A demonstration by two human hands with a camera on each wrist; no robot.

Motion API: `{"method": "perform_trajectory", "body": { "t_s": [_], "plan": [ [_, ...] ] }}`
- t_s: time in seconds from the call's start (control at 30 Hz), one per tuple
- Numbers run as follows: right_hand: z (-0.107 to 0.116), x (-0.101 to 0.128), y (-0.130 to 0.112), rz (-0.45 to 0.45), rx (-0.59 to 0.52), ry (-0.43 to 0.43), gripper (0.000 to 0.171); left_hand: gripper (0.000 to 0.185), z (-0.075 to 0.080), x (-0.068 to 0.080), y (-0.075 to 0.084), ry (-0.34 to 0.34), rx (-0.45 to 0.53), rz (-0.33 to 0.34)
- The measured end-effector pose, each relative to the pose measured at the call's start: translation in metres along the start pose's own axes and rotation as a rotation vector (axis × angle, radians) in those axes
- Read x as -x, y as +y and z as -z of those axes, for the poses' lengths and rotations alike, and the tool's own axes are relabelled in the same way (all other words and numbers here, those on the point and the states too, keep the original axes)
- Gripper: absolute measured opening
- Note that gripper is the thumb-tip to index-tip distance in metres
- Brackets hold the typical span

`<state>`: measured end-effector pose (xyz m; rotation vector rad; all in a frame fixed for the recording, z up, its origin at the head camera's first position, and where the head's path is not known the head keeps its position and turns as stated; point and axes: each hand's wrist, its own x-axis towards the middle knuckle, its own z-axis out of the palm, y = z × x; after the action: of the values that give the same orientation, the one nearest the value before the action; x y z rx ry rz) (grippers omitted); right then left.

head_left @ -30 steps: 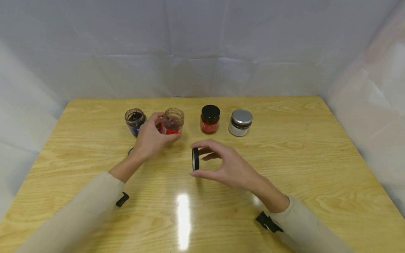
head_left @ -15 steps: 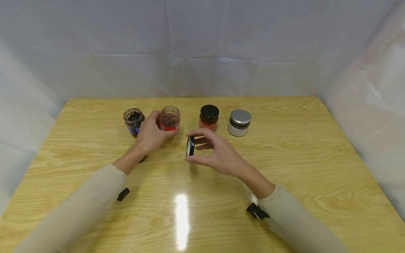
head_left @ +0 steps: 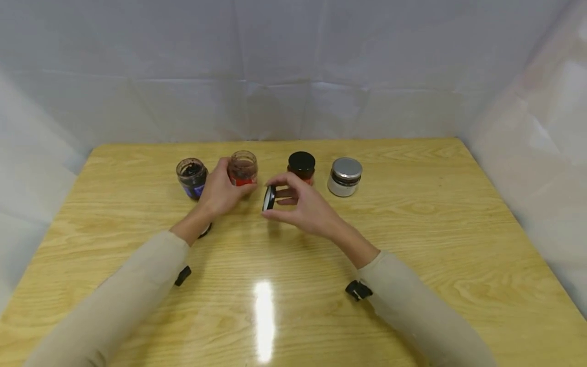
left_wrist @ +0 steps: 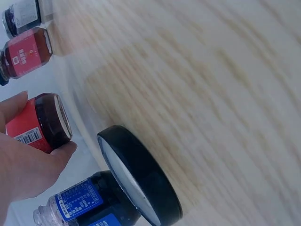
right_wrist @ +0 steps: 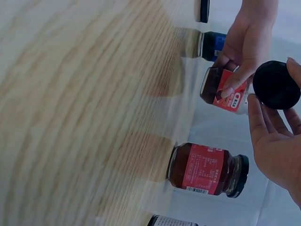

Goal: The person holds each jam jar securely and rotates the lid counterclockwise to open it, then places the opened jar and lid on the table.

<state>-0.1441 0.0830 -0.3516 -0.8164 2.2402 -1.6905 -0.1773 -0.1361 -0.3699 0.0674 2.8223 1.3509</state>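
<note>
A lidless jar with a red label (head_left: 243,180) is near the table's (head_left: 458,244) back edge, left of its middle, the left hand's (head_left: 220,192) thumb and fingers curled round its side. Thumb and fingertips spread wide, the right hand (head_left: 306,208) pinches a black lid (head_left: 268,198) by its rim, on edge and just apart from that jar, pale inside facing left. An open blue-labelled jar (head_left: 192,179) stands toward the left edge, a second lid (left_wrist: 141,176) lies by the left wrist, and a black-topped jar (head_left: 301,161) and a silver-topped jar (head_left: 345,177) stand farther right.
</note>
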Motion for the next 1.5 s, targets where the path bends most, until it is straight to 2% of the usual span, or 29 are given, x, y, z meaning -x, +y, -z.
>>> {"method": "perform_trajectory", "body": {
  "t_s": [0.27, 0.47, 0.8, 1.23, 1.33, 1.5],
  "plan": [
    [0.0, -0.009, 0.001, 0.006, -0.069, -0.007, 0.054, 0.078, 0.001, -0.001, -0.005, -0.032, -0.007, 0.013],
    [-0.002, -0.011, -0.001, -0.002, -0.064, -0.026, 0.056, 0.075, 0.001, -0.003, -0.012, -0.053, 0.02, 0.021],
    [-0.003, -0.009, -0.002, -0.016, -0.059, -0.019, 0.056, 0.075, 0.004, -0.006, -0.018, -0.089, -0.015, 0.006],
    [-0.002, -0.009, 0.002, -0.046, -0.066, -0.032, 0.058, 0.074, -0.001, -0.009, -0.023, -0.079, 0.005, 0.018],
    [-0.001, -0.009, 0.001, -0.064, -0.035, -0.033, 0.061, 0.078, 0.002, -0.01, -0.022, -0.118, -0.006, 0.03],
    [0.0, -0.01, 0.0, -0.064, 0.044, -0.036, 0.062, 0.099, 0.01, -0.006, -0.021, -0.192, -0.018, 0.099]
  ]
}}
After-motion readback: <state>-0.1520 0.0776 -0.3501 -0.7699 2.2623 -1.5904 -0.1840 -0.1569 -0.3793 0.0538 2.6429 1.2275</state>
